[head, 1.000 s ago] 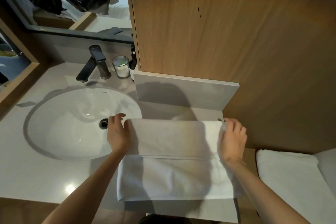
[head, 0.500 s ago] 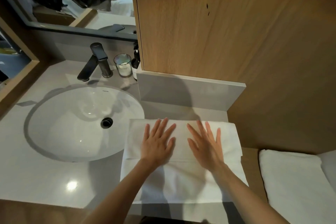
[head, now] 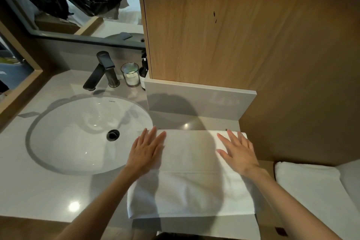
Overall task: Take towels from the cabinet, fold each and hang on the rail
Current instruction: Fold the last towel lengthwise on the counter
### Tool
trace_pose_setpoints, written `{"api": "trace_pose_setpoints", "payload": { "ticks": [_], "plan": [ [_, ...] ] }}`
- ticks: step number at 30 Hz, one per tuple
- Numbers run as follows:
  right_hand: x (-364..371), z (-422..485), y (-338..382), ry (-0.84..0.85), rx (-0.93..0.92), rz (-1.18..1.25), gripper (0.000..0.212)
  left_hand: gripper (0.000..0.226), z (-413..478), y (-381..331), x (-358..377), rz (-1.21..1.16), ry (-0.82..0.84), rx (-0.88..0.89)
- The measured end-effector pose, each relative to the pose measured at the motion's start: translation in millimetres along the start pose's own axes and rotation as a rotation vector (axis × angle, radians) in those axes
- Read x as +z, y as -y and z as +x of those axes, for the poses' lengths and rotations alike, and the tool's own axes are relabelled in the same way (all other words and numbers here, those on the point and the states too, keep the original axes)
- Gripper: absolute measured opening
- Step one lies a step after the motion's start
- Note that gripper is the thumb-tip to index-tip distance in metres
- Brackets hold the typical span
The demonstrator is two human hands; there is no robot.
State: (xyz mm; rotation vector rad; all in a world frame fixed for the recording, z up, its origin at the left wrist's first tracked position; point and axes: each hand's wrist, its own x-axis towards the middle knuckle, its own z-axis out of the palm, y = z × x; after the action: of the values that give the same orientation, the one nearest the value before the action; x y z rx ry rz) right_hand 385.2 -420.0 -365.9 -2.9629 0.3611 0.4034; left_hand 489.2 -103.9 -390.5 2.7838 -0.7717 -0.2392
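Round white basin (head: 78, 138) sunk in the grey table (head: 39, 191), left of both hands. Left hand (head: 145, 152) flat, fingers straight, on the folded white terry towel (head: 191, 191); right hand (head: 239, 154) likewise, at its far end. Second white towel (head: 311, 191) further right.

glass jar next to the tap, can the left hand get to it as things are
Probably yes. The left hand lies flat on the towel, holding nothing, and only the open sink lies between it and the glass jar. The tap and a dark bottle flank the jar closely.
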Motion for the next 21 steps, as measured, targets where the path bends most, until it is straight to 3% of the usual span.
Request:
{"api": "trace_pose_setpoints", "payload": {
  "ticks": [4, 8, 13, 16, 21],
  "plan": [
    [-43, 19, 4, 0.079, -0.019, 0.039, 0.067, 0.054, 31, 15, -26, 0.061, 0.205, -0.005],
    [-57, 42, 4, 0.2, 0.026, 0.024, 0.073, 0.064, 51, 21, -51, 0.124, 0.311, 0.043],
    [-67, 43, 7, 0.167, -0.047, -0.002, 0.033, 0.06, 56, 27, -62, 0.306, 0.372, 0.046],
    [-76, 36, 6, 0.112, -0.053, 0.005, 0.028, 0.051, 54, 28, -70, 0.342, 0.297, 0.074],
    [-97, 22, -2, -0.08, -0.091, -0.003, 0.027, 0.036, 51, 24, -89, 0.174, -0.049, 0.136]
  ]
}}
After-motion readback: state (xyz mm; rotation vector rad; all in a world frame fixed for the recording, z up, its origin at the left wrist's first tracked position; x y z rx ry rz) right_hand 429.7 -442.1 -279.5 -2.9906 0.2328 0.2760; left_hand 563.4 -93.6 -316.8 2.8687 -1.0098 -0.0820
